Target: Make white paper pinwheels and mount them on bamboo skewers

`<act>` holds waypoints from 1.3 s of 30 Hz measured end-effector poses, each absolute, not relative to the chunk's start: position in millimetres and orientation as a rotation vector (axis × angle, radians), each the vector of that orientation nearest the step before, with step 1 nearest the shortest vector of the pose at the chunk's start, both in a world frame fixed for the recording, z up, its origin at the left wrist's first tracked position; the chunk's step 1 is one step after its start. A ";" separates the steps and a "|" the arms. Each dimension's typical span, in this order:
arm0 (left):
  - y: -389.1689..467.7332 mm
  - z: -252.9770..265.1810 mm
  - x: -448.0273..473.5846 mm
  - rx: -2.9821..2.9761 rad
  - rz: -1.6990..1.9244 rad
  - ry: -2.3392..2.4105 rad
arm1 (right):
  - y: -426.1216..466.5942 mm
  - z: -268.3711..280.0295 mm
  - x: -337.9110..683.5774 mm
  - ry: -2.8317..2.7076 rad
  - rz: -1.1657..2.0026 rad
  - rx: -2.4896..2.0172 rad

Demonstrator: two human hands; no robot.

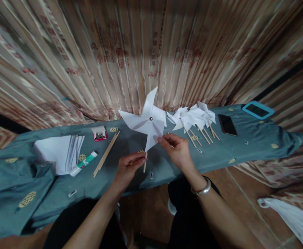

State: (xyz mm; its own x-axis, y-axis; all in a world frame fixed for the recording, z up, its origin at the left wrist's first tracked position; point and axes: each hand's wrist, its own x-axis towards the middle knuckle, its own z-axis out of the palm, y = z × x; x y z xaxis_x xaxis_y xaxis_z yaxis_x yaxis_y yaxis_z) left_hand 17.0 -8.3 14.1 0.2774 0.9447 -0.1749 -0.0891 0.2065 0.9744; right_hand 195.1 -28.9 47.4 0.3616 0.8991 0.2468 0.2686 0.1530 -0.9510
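Note:
A white paper pinwheel (148,107) with a silver pin at its centre is held upright in front of me. My left hand (130,167) pinches its thin wooden stick below the blades. With thumb and fingers closed, my right hand (176,147) is at the lower right blade; the fingertips touch the paper edge. Just beyond my right hand, several finished white pinwheels (181,118) lie in an overlapping group, their sticks pointing toward me.
On the green cloth (172,167) at left are white paper sheets (60,152), a glue stick (84,163), loose wooden sticks (106,154) and a small red box of pins (100,134). To the right lie a phone (227,125) and a blue-framed device (257,110). A curtain (146,52) hangs behind.

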 end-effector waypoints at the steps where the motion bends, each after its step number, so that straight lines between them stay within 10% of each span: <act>1: -8.6 13.9 17.1 1.104 0.920 1.013 | -29.0 47.9 196.6 -1.162 0.619 -1.399; 39: -11.1 12.3 13.9 1.261 0.804 0.975 | -15.8 63.0 247.0 -1.189 0.359 -1.458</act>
State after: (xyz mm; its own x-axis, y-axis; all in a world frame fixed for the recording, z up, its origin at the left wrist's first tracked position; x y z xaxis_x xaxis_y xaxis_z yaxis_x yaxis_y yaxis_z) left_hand 13.9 -11.1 12.3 0.3928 0.9077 -0.1478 0.0279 0.1488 0.9885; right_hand 247.0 -15.8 63.0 0.4376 0.8085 0.3936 0.4561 0.1776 -0.8720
